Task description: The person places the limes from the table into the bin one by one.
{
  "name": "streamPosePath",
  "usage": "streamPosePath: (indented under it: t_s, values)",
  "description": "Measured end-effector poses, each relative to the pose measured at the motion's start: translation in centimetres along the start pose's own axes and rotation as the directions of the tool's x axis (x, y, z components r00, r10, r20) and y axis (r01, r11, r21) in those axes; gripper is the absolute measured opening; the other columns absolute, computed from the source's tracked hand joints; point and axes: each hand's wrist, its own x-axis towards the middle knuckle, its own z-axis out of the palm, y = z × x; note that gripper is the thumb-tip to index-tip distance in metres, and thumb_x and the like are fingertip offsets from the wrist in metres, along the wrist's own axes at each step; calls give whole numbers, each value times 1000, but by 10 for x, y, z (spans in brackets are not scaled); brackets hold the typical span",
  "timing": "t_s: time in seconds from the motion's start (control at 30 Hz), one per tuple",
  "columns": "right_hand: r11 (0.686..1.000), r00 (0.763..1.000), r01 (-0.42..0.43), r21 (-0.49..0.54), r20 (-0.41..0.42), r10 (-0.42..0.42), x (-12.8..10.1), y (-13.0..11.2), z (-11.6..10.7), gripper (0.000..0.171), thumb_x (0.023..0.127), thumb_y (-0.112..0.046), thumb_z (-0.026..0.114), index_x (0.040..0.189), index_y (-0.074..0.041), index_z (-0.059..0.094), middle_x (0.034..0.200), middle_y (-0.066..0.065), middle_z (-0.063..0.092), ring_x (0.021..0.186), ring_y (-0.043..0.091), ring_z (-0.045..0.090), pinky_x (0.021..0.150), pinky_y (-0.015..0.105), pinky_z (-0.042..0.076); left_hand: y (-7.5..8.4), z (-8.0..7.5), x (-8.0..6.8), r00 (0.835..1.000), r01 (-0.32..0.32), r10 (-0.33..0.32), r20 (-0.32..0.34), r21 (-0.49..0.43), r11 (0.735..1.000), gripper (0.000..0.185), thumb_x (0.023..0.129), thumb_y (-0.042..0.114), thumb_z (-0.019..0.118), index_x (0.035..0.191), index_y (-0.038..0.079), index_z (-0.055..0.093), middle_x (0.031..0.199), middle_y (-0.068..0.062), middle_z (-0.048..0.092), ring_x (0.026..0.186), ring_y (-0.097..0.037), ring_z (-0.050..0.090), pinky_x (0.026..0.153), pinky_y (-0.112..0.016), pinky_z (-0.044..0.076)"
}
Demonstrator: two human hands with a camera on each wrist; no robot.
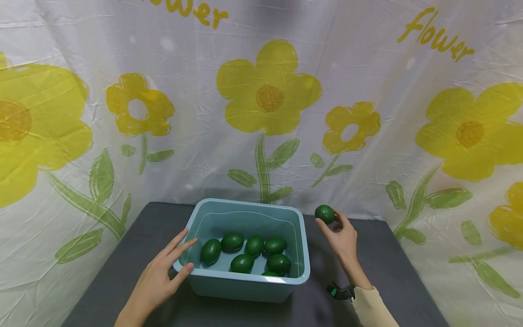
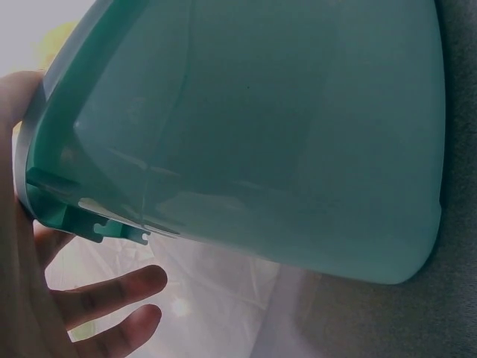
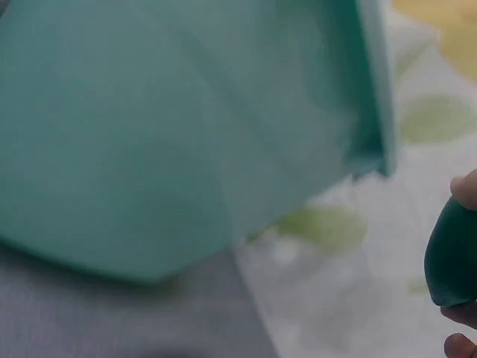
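Note:
A light blue plastic bin (image 1: 241, 288) stands on the dark table, with several smooth dark green oval fruits (image 1: 242, 263) lying loose on its floor. My left hand (image 1: 157, 272) is at the bin's left front corner, fingers spread and fairly straight. In the left wrist view its thumb lies against the rim (image 2: 33, 149) and other fingers extend past the wall. To the right of the bin, my right hand (image 1: 343, 234) pinches one dark green oval fruit (image 1: 324, 214) between thumb and fingers, raised above the table. Only part of that fruit (image 3: 453, 257) shows in the right wrist view.
The dark grey tabletop (image 1: 384, 272) extends on both sides of the bin. A white curtain (image 1: 196, 159) with yellow flowers hangs closely behind and beside the table. On my right wrist is a black strap (image 1: 341, 292).

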Motion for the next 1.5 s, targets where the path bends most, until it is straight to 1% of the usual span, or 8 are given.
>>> streamPosePath:
  t_s: [0.2, 0.43, 0.7, 0.87, 1.1, 1.17, 1.33, 1.5]
  values:
    - [997, 1000, -5, 77, 14, 4, -2, -31, -8, 61, 92, -38, 84, 141, -7, 66, 123, 19, 74, 96, 27, 64, 78, 39, 48, 0, 1, 0, 1000, 6, -6, 6, -2, 1000, 53, 100, 35, 74, 151, 30, 60, 168, -3, 42, 140, -40, 55, 91, -70, 52]
    - [983, 994, -42, 181, 111, 22, -9, -64, -13, 52, 94, -33, 83, 138, -11, 68, 113, 13, 75, 88, 14, 60, 78, 27, 47, -2, 1, -1, 1000, -7, 7, -6, -14, 1000, 53, 100, 32, 74, 151, 26, 61, 168, -3, 42, 139, -41, 56, 89, -69, 53]
    - [972, 980, -44, 231, 200, -4, -20, -80, -7, 41, 96, -30, 81, 131, -10, 72, 89, 5, 72, 81, 12, 59, 72, 28, 47, -1, 1, -1, 1000, -1, 1, -7, -6, 1000, 53, 100, 33, 74, 151, 23, 62, 168, -3, 43, 139, -41, 55, 89, -70, 53]
    - [972, 967, -56, 229, 254, -4, -25, -86, -2, 42, 97, -32, 79, 132, -10, 72, 97, 5, 76, 84, 13, 62, 75, 31, 48, 0, 1, -1, 1000, 3, -3, -7, -6, 1000, 53, 100, 33, 74, 150, 23, 62, 168, -4, 43, 139, -41, 56, 89, -70, 53]
    - [983, 956, -36, 177, 293, -18, -30, -87, 2, 45, 97, -37, 78, 132, -10, 71, 101, 6, 77, 81, 15, 61, 71, 32, 48, 1, 2, -1, 1000, 16, -16, -7, -3, 1000, 52, 101, 34, 73, 151, 24, 62, 168, -5, 43, 138, -42, 56, 89, -71, 52]
    - [988, 953, -31, 154, 303, -17, -31, -87, 3, 47, 97, -39, 78, 134, -11, 71, 107, 6, 78, 87, 16, 64, 76, 34, 50, 1, 2, -2, 1000, 20, -20, -9, 3, 1000, 52, 101, 35, 73, 151, 25, 62, 168, -5, 43, 137, -42, 57, 88, -70, 53]
    - [996, 941, 1, 84, 338, -30, -32, -86, 6, 55, 96, -45, 77, 139, -12, 69, 121, 8, 76, 111, 25, 69, 95, 49, 54, 3, 2, -4, 1000, 28, -28, -13, 8, 1000, 53, 101, 36, 73, 152, 29, 60, 168, -5, 43, 137, -42, 57, 86, -70, 54]
    - [999, 924, 44, 6, 380, -43, -34, -85, 10, 63, 95, -50, 77, 143, -10, 65, 128, 13, 73, 117, 32, 69, 99, 56, 54, 4, 1, -5, 1000, 26, -26, -18, 5, 1000, 53, 100, 35, 74, 152, 29, 60, 168, -5, 43, 137, -41, 57, 88, -70, 54]
